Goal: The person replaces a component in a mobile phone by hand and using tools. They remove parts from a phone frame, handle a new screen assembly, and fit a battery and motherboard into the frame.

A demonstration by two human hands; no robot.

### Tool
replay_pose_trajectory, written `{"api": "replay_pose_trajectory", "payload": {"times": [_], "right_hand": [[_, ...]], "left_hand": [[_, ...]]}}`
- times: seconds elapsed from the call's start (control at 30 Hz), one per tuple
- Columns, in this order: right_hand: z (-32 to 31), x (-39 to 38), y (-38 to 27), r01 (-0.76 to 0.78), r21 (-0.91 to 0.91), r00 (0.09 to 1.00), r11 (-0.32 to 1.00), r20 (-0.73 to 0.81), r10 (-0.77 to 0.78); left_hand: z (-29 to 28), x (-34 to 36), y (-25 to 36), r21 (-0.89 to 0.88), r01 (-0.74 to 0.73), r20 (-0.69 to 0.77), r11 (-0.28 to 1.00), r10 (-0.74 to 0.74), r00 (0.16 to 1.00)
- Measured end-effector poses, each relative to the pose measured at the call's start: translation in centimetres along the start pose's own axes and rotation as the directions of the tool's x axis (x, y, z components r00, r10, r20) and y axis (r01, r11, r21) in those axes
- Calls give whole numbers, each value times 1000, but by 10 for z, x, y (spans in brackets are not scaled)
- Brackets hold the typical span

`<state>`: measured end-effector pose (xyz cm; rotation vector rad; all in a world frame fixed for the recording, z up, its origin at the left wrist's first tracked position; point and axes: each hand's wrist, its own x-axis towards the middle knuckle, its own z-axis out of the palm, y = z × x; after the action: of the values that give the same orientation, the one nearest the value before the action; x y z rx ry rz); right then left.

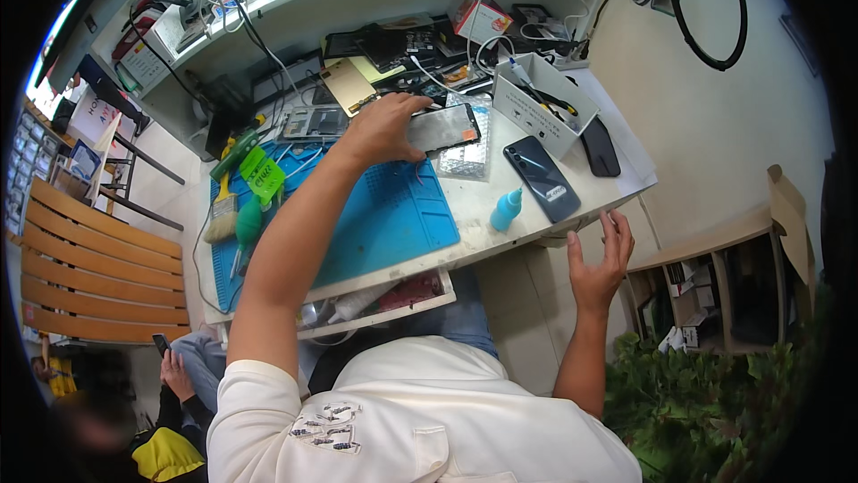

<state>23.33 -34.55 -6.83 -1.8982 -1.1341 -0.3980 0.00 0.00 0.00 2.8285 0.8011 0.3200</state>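
Observation:
My left hand (382, 129) grips a thin phone part (441, 130), dark-rimmed with a grey inner face and a small orange patch, above the back edge of the blue silicone mat (375, 215) and beside bubble wrap (469, 164). My right hand (599, 260) is off the desk's front edge, fingers apart and curved, holding nothing. Near it lie a dark blue phone (541, 177) and an upright light-blue bottle (506, 210). A black phone (601, 148) lies by a white box (545, 108) of tools.
Brush (222, 219), green blower (248, 226) and disassembled devices (375, 54) crowd the desk. An open drawer (402, 300) juts below it. A wooden bench (98, 260) and a seated person (179, 376) with a phone are left; a shelf unit (715, 295) and foliage (679, 403) are right.

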Motion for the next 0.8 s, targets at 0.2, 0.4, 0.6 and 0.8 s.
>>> {"api": "replay_pose_trajectory", "payload": {"times": [0.2, 0.4, 0.6, 0.8], "right_hand": [[-35, -26, -3, 74, -37, 997, 997, 37, -72], [-31, -50, -35, 148, 169, 987, 974, 37, -157], [12, -52, -93, 269, 482, 941, 834, 52, -334], [68, -34, -147, 200, 722, 940, 662, 48, -337]], "left_hand": [[3, 2, 11, -24, 2, -21, 1000, -3, 1000], [-4, -1, 12, -152, 67, -68, 986, -78, 995], [-39, -15, 5, -287, 126, -138, 950, -171, 976], [-74, -84, -1, -351, 234, -136, 907, -296, 945]]}}
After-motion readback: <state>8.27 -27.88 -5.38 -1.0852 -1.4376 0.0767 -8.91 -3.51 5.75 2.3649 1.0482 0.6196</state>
